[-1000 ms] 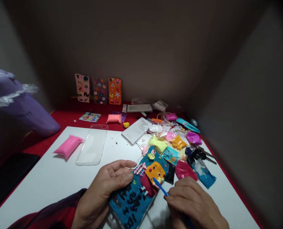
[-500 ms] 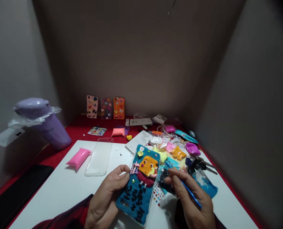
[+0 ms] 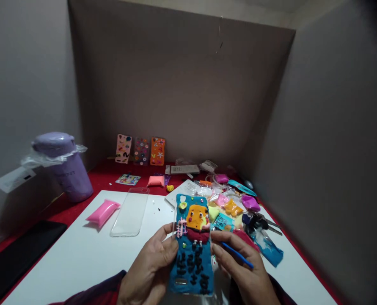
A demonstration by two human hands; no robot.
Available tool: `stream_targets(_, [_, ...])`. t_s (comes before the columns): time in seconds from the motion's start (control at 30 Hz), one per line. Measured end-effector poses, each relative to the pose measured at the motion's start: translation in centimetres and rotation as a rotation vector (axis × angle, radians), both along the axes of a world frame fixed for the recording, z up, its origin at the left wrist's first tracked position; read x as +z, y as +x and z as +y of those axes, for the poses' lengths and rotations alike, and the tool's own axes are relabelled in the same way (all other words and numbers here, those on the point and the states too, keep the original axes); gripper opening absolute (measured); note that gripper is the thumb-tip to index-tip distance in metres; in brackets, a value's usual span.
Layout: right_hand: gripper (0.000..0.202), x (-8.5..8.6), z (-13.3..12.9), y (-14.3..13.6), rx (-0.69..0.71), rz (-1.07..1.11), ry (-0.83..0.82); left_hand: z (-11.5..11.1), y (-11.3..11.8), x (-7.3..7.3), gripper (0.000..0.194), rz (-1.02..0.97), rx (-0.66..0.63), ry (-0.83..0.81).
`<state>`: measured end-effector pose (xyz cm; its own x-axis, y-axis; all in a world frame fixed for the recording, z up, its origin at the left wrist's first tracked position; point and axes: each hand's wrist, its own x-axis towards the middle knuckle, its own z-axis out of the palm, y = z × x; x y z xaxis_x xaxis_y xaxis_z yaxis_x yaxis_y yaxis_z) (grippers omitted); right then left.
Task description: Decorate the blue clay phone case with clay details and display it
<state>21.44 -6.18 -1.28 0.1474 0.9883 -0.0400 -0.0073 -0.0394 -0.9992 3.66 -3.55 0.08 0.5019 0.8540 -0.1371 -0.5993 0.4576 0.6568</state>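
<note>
My left hand [image 3: 153, 264] is closed on the left edge of a phone case [image 3: 193, 271] covered in blue clay. The case is tilted up towards me and bears an orange face with eyes, a dark red patch, a pink fence-like piece, small gems and black clay markings. At its right edge is my right hand [image 3: 242, 264], fingers closed, with a thin blue modelling tool [image 3: 238, 255] held between them. The right fingertips touch the case. A clear phone case [image 3: 130, 214] and a pink clay packet [image 3: 103, 213] lie to the left.
Clay packets [image 3: 233, 207], keys [image 3: 264, 221] and a blue clay bag [image 3: 271, 250] crowd the right of the white board [image 3: 80, 258]. Three decorated cases [image 3: 141, 151] stand at the back. A purple bottle [image 3: 70, 171] and black slab [image 3: 23, 250] are on the left.
The blue case has turned more upright and square to me. My right hand has moved left to its edge, keeping the blue tool. The camera view has tilted up slightly.
</note>
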Motion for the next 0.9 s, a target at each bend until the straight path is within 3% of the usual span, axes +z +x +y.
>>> stream_targets(0.2, [0.036,-0.6,0.0,0.2,0.058,0.145,-0.068,0.2,0.2,0.6,0.033,-0.006,-0.024,0.014])
stream_targets(0.33, [0.039,-1.0,-0.1,0.2,0.006,0.022,-0.032,-0.1,0.2,0.9,0.031,-0.003,-0.015,0.01])
stream_targets(0.5, [0.031,-1.1,-0.9,0.1,-0.254,-0.33,0.384,-0.4,0.1,0.5,0.036,0.018,-0.045,-0.043])
stream_targets(0.57, [0.025,-1.0,-1.4,0.2,-0.295,-0.454,0.547,-0.5,0.0,0.3,0.037,0.022,-0.04,-0.06])
stream_targets(0.63, [0.022,-0.8,-1.7,0.4,-0.251,-0.57,0.696,-0.5,0.0,0.3,0.036,0.027,-0.041,-0.072])
stream_targets(0.77, [0.026,-0.9,-1.3,0.7,-0.01,-0.754,1.016,-0.4,0.2,0.5,0.035,0.02,-0.056,-0.076])
stream_targets(0.83, [0.026,-1.1,-1.1,0.6,0.024,-0.772,1.062,-0.4,0.3,0.5,0.035,0.016,-0.06,-0.078])
stream_targets(0.9, [0.021,-1.0,-1.2,0.6,-0.037,-0.725,1.039,-0.5,0.4,0.4,0.035,0.014,-0.066,-0.082])
